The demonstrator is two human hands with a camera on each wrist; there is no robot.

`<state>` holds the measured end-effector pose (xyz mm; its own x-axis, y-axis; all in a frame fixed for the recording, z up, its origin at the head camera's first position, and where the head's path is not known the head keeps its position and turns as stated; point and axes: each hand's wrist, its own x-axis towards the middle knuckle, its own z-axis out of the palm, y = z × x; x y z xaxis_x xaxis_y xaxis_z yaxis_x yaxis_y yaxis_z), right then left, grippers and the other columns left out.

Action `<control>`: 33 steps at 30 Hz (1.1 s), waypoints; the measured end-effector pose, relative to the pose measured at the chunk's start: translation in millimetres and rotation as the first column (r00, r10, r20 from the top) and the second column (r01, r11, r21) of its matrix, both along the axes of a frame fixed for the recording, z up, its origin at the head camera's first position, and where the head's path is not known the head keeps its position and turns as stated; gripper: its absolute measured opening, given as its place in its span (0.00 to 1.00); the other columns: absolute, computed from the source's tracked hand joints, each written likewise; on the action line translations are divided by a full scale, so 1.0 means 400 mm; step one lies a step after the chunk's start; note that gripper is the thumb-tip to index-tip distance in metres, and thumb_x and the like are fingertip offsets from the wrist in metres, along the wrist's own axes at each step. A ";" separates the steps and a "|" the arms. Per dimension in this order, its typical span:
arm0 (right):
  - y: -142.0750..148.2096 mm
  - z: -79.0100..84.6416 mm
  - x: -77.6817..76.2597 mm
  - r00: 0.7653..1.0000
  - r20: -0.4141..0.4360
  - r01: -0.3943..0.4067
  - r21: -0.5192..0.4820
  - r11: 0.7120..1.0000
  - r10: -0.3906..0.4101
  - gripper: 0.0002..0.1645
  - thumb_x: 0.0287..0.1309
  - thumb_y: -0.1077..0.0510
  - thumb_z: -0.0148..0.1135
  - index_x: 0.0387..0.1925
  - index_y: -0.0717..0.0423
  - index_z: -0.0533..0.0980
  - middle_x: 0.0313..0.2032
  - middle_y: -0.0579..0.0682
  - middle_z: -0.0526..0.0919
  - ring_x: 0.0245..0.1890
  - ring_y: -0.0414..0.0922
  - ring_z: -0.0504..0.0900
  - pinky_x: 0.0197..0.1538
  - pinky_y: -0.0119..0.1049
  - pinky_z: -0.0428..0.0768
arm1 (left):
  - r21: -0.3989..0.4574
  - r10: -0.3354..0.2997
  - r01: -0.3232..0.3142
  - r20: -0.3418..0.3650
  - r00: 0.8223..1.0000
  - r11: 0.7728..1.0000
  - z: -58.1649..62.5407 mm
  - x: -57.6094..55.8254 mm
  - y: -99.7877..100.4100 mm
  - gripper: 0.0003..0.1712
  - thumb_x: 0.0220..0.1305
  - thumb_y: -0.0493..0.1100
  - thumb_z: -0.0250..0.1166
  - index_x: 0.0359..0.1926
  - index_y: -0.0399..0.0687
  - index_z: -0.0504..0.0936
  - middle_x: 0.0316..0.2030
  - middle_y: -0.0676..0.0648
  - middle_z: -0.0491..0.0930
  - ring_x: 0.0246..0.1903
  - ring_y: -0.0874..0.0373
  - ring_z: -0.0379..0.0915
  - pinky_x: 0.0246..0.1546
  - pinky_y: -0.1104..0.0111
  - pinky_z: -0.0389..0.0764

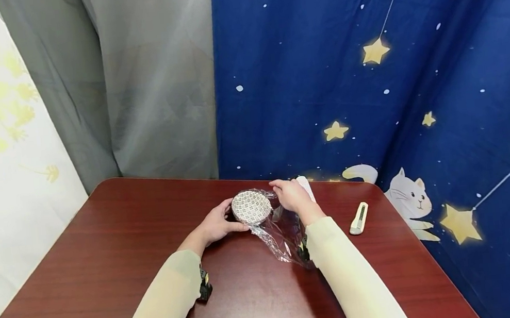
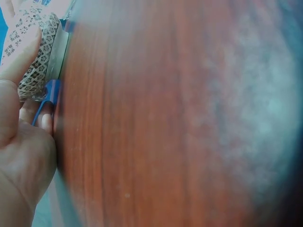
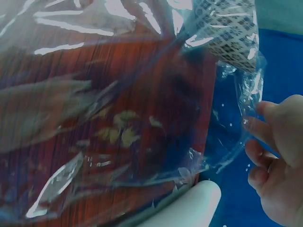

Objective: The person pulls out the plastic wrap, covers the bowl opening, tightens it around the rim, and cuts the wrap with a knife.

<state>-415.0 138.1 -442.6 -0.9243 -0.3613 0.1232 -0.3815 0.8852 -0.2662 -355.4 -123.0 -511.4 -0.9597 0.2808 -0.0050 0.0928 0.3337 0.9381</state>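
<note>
A round object (image 1: 251,207) with a small dark diamond pattern on a pale ground stands near the table's far edge. My left hand (image 1: 217,223) grips its left side, thumb in front and fingers behind. In the left wrist view the thumb lies along the patterned side (image 2: 40,56), above a pale lower edge. Clear plastic film (image 1: 284,236) clings about the object and trails right and toward me. With bent fingers my right hand (image 3: 279,156) pinches the film's edge, to the right of the object. The object's underside is hidden.
Beyond my right hand lies a long white object (image 1: 305,187) with a rounded end, partly hidden by the hand. A white utility knife (image 1: 359,218) rests farther right on the dark red table (image 1: 118,235). Curtains (image 1: 277,99) hang behind the far edge.
</note>
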 end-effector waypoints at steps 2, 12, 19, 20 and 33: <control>-0.008 -0.007 -0.001 1.000 0.007 -0.015 0.032 0.999 0.014 0.19 0.83 0.55 0.56 0.63 0.53 0.86 0.61 0.54 0.91 0.69 0.58 0.83 0.82 0.53 0.68 | 0.007 -0.003 0.003 0.001 1.000 1.000 -0.001 0.001 0.000 0.63 0.59 0.45 0.86 0.86 0.39 0.58 0.80 0.34 0.68 0.82 0.38 0.61 0.81 0.45 0.66; -0.029 -0.028 -0.015 0.991 -0.088 0.092 -0.114 0.989 -0.102 0.13 0.80 0.58 0.60 0.48 0.60 0.87 0.50 0.61 0.89 0.58 0.59 0.86 0.68 0.52 0.81 | 0.020 -0.012 0.013 -0.001 1.000 1.000 0.006 0.002 -0.003 0.62 0.59 0.43 0.86 0.85 0.39 0.59 0.81 0.34 0.68 0.83 0.39 0.60 0.82 0.46 0.64; -0.038 -0.072 -0.016 0.985 -0.095 0.135 -0.110 0.985 -0.145 0.11 0.78 0.61 0.61 0.46 0.62 0.86 0.47 0.60 0.90 0.56 0.57 0.86 0.66 0.50 0.82 | 0.038 -0.016 0.016 -0.012 1.000 0.999 0.002 0.006 0.001 0.59 0.59 0.42 0.86 0.84 0.38 0.61 0.79 0.33 0.70 0.82 0.38 0.62 0.82 0.45 0.65; -0.039 -0.078 -0.015 0.987 -0.080 0.130 -0.104 0.986 -0.138 0.10 0.78 0.60 0.61 0.46 0.62 0.86 0.47 0.60 0.90 0.56 0.58 0.86 0.66 0.50 0.82 | 0.042 -0.017 0.017 -0.013 1.000 0.999 0.002 0.006 0.002 0.59 0.59 0.42 0.86 0.84 0.37 0.61 0.79 0.33 0.70 0.82 0.38 0.62 0.82 0.45 0.65; -0.028 -0.108 -0.010 0.992 0.027 -0.112 -0.225 0.968 0.122 0.28 0.72 0.67 0.65 0.70 0.47 0.82 0.52 0.58 0.87 0.56 0.55 0.85 0.67 0.55 0.81 | 0.056 -0.078 0.080 -0.039 0.996 0.995 0.009 0.005 -0.004 0.69 0.60 0.40 0.84 0.90 0.53 0.46 0.83 0.31 0.62 0.83 0.34 0.58 0.81 0.37 0.60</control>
<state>-418.9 126.8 -485.7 -0.8831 -0.4350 0.1759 -0.4637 0.7520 -0.4685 -353.2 -124.4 -507.8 -0.9339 0.3542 0.0481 0.1513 0.2698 0.9510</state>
